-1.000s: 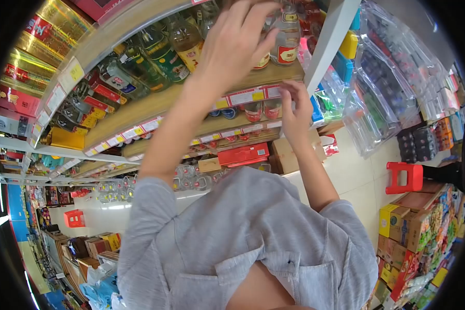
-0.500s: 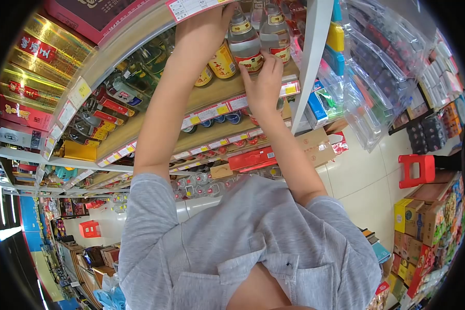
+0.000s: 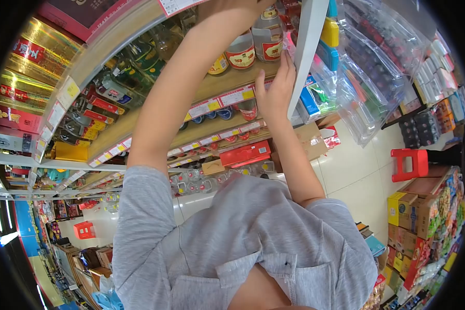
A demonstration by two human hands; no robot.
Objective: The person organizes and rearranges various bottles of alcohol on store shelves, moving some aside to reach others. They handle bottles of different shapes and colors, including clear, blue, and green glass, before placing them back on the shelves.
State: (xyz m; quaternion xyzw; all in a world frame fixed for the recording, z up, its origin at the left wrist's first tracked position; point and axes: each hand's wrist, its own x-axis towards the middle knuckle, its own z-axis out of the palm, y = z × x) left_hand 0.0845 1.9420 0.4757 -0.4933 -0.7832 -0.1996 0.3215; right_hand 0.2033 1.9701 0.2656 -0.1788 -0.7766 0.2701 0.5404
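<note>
My left arm stretches up to the upper wooden shelf (image 3: 212,88). My left hand (image 3: 232,6) is among the bottles at the frame's top edge, mostly cut off, so its grip is hidden. Below it stand clear bottles with red labels (image 3: 267,40) and a yellow-labelled bottle (image 3: 219,64). My right hand (image 3: 275,92) is raised with fingers apart. Its fingertips are at the shelf's front edge, just under the right-hand bottle, and it holds nothing. Price tags (image 3: 222,99) run along the shelf edge.
A white shelf upright (image 3: 307,46) stands right of my right hand, with hanging plastic packets (image 3: 377,67) beyond it. Lower shelves hold bottles and a red box (image 3: 245,154). A red stool (image 3: 408,164) and stacked cartons (image 3: 416,222) stand on the tiled floor at the right.
My right hand has come off the bottles and dropped to the shelf edge, fingers spread. My left hand has gone higher, mostly out of the frame.
</note>
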